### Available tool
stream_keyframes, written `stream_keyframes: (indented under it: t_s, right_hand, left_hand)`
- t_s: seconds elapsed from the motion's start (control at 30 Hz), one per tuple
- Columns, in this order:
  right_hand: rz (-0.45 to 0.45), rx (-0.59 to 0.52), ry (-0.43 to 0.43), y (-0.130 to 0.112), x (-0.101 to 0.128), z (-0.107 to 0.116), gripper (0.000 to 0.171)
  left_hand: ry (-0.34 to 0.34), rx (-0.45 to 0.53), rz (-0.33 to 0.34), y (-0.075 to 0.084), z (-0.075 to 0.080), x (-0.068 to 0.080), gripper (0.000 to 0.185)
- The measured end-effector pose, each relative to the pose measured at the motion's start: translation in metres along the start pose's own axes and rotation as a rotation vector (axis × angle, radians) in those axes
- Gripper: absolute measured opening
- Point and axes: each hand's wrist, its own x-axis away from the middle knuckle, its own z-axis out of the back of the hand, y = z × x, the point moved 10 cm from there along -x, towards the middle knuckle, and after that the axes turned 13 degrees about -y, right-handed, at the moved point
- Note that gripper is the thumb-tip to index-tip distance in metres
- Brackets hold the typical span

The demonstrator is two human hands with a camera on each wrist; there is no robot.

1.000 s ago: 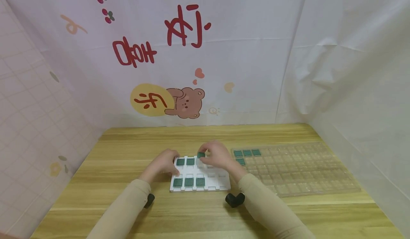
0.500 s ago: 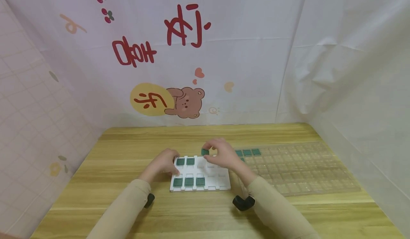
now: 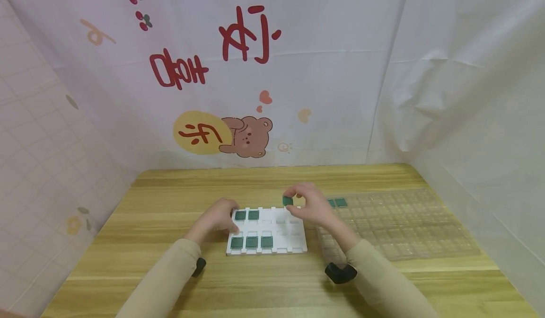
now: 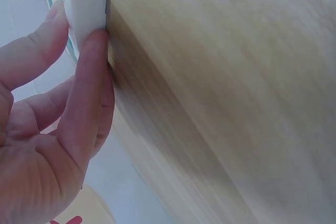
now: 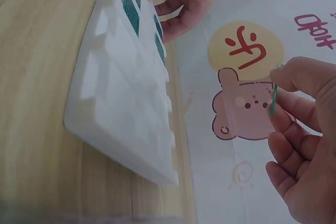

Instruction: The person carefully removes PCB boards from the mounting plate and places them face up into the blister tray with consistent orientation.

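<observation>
A white tray [image 3: 284,232] with two rows of slots lies on the table. Two green circuit boards [image 3: 247,215] sit in its far row and three more in its near row, all toward the left. My left hand [image 3: 218,215] grips the tray's left edge; in the left wrist view its thumb [image 4: 44,45] is on the upper side and fingers are against the edge. Above the tray's far right part, my right hand [image 3: 314,205] pinches a small green circuit board [image 3: 287,200] between thumb and fingertips. In the right wrist view that board [image 5: 274,90] appears edge-on.
A large clear plastic tray [image 3: 404,223] with many compartments lies to the right, partly behind my right forearm. Green circuit boards [image 3: 341,202] show in its far left corner. A printed white curtain [image 3: 332,72] hangs behind and beside the wooden table [image 3: 179,185].
My right hand has lifted the pinched circuit board from the third far-row slot and moved right toward the clear tray. My left hand stays on the white tray's edge.
</observation>
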Motion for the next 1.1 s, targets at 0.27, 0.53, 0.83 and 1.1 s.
stream_keyframes:
  t_s: [0.27, 0.53, 0.83, 1.1]
  right_hand:
    - [-0.013, -0.009, 0.025, 0.011, 0.017, 0.015, 0.022]
    - [-0.041, -0.007, 0.039, 0.030, 0.033, 0.031, 0.024]
    - [-0.053, 0.020, 0.046, 0.049, 0.048, 0.044, 0.022]
    - [-0.076, 0.043, 0.031, 0.064, 0.057, 0.050, 0.025]
  left_hand:
    - [0.004, 0.004, -0.007, 0.001, 0.001, 0.000, 0.059]
    - [0.003, 0.014, 0.004, 0.004, 0.000, 0.001, 0.061]
    - [0.004, 0.009, 0.008, 0.003, 0.000, 0.002, 0.061]
    - [0.012, 0.001, 0.007, 0.003, 0.001, 0.002, 0.059]
